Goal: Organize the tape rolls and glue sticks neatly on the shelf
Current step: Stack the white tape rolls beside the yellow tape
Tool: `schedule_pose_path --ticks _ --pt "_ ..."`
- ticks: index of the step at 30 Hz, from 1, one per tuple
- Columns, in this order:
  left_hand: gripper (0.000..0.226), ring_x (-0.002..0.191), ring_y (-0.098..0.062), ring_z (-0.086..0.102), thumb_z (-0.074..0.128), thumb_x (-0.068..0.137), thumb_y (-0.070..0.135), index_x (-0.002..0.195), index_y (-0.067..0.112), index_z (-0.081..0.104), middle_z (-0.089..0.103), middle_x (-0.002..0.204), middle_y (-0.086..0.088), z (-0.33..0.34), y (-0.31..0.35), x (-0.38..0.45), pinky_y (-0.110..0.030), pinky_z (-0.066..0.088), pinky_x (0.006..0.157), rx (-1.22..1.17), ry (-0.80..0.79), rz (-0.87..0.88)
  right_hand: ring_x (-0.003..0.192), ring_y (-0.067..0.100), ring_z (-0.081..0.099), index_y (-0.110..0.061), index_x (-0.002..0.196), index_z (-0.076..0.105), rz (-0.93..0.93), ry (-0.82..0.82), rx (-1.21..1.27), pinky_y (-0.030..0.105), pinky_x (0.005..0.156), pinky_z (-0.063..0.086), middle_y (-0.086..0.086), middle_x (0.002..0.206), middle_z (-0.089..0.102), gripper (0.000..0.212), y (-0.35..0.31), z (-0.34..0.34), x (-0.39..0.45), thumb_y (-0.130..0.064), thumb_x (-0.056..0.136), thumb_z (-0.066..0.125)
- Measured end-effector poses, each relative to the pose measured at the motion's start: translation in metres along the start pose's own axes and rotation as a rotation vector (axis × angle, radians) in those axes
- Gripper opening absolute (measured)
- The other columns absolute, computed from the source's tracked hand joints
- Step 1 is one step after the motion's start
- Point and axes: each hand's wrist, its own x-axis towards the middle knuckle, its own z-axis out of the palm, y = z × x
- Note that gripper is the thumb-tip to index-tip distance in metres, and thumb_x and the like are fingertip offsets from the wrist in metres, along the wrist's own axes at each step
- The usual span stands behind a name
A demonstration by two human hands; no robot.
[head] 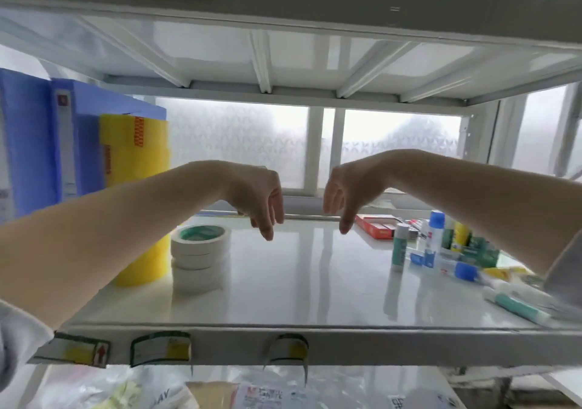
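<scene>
Both hands, left hand (258,197) and right hand (343,194), hang relaxed, holding nothing; reaching to the shelf's (283,341) right edge may topple the upright glue stick (400,246).

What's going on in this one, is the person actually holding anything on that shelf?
No. A person has both bare arms reaching over the glossy white shelf, and the left hand and right hand hang with loose fingers, holding nothing. A stack of white tape rolls stands at the left beside tall yellow tape rolls and blue file folders. Glue sticks and small boxes lie scattered at the right, some upright, some lying flat.
</scene>
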Motion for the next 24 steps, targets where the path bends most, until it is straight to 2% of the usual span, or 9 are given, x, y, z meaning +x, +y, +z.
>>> schedule_pose_path --ticks 2,6,9,13,18,24 --pt "0.038 0.089 -0.008 0.069 0.083 0.068 0.026 0.103 0.021 0.072 0.073 0.095 0.01 0.013 0.033 0.016 -0.036 0.054 0.089 0.039 -0.032 0.047 0.103 0.01 0.058 -0.02 0.117 0.065 0.084 -0.048 -0.022 0.026 0.092 0.044 -0.007 0.113 0.067 0.051 0.031 0.008 -0.03 -0.032 0.07 0.081" --pt "0.036 0.09 -0.009 0.069 0.081 0.068 0.03 0.103 0.024 0.071 0.074 0.097 0.005 0.036 0.101 0.048 -0.034 0.054 0.089 0.104 -0.073 0.156 0.101 0.012 0.058 -0.02 0.117 0.065 0.262 -0.119 0.017 0.028 0.094 0.045 -0.007 0.108 0.066 0.05 0.092 0.026 -0.092 -0.03 0.07 0.081" --pt "0.035 0.091 -0.011 0.069 0.08 0.07 0.029 0.103 0.022 0.072 0.074 0.099 0.001 0.048 0.152 0.069 -0.027 0.054 0.086 0.111 -0.08 0.233 0.098 0.012 0.058 -0.02 0.116 0.066 0.383 -0.146 0.045 0.03 0.096 0.046 -0.009 0.098 0.063 0.049 0.134 0.04 -0.135 -0.029 0.07 0.081" --pt "0.036 0.097 -0.011 0.065 0.076 0.076 0.028 0.11 0.017 0.07 0.071 0.107 0.003 0.061 0.203 0.088 -0.025 0.049 0.09 0.141 -0.075 0.343 0.099 0.013 0.059 -0.018 0.115 0.066 0.503 -0.137 0.056 0.029 0.096 0.046 -0.006 0.103 0.064 0.051 0.176 0.061 -0.172 -0.028 0.068 0.083" --pt "0.042 0.107 -0.013 0.061 0.072 0.08 0.03 0.12 0.02 0.064 0.066 0.12 0.004 0.079 0.252 0.118 -0.029 0.045 0.098 0.165 -0.031 0.44 0.095 0.012 0.057 -0.016 0.119 0.064 0.569 -0.16 0.081 0.025 0.089 0.047 -0.003 0.115 0.064 0.053 0.217 0.092 -0.194 -0.03 0.071 0.081" --pt "0.047 0.123 -0.016 0.05 0.063 0.088 0.026 0.133 0.015 0.052 0.055 0.135 0.002 0.096 0.293 0.152 -0.028 0.035 0.105 0.169 0.023 0.529 0.105 0.017 0.058 -0.015 0.124 0.061 0.582 -0.138 0.099 0.029 0.096 0.047 -0.001 0.122 0.063 0.055 0.249 0.128 -0.188 -0.03 0.074 0.079"
